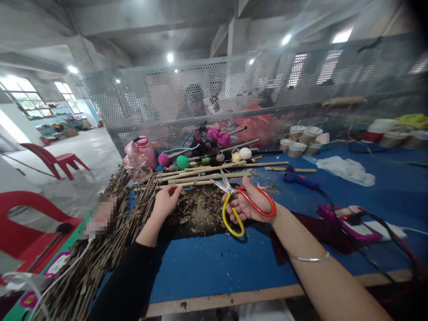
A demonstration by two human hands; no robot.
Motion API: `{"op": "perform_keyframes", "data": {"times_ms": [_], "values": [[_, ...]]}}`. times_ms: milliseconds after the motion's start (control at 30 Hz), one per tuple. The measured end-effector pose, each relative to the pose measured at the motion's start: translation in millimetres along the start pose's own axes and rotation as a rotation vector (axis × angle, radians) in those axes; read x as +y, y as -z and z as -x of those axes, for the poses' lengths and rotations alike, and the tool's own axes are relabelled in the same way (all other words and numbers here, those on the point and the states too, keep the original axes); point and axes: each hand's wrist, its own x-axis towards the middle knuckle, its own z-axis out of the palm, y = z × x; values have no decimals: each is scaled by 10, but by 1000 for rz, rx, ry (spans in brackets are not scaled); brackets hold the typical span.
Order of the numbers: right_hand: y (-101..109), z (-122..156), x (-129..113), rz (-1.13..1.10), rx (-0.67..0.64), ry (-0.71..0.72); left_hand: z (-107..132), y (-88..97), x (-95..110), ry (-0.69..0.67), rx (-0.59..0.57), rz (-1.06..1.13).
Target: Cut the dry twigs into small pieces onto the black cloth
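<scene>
My right hand (250, 204) is closed round a pair of scissors (234, 196) with one red and one yellow loop handle; the blades point up and left toward a row of bamboo sticks (207, 174). My left hand (166, 199) reaches to the near ends of thin brown twigs (140, 209), fingers curled on them. Between both hands lies a pile of dry brown scraps (197, 211) on a dark mat. All of this rests on a blue table (214, 267).
A large heap of twigs (90, 263) runs down the left edge. Yarn balls (182, 162), a pink bottle (138, 156), a blue glue gun (297, 178) with cord, white cloth (347, 170), cups (302, 138) and a magenta device (351, 223) lie about. People sit behind a perforated screen (234, 89). Red chairs (56, 160) stand left.
</scene>
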Motion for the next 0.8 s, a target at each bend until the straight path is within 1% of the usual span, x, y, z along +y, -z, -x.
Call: {"op": "perform_keyframes", "data": {"times_ms": [67, 133, 200, 233, 300, 367, 400, 500, 600, 700, 800], "values": [[11, -64, 14, -65, -22, 47, 95, 3, -23, 19, -80, -191], [23, -66, 58, -106, -49, 108, 195, -4, 10, 87, -155, -406], [42, -31, 102, -113, -64, 144, 258, -3, 69, 152, -236, -526], [52, -12, 117, -111, -65, 159, 261, 2, 97, 168, -249, -553], [70, 14, 131, -106, -56, 193, 192, 8, 137, 150, -197, -569], [81, 12, 133, -103, -38, 228, 35, -10, 142, 87, -97, -580], [83, 2, 135, -102, -27, 244, -62, -34, 131, 56, -106, -582], [73, -45, 154, -109, 7, 283, -334, -158, 58, -18, -227, -563], [52, -83, 181, -105, 43, 300, -490, -300, -36, -40, -318, -533], [35, -98, 190, -92, 71, 330, -549, -382, -111, -34, -329, -472], [33, -106, 186, -93, 103, 366, -582, -379, -145, -16, -297, -441]]}}
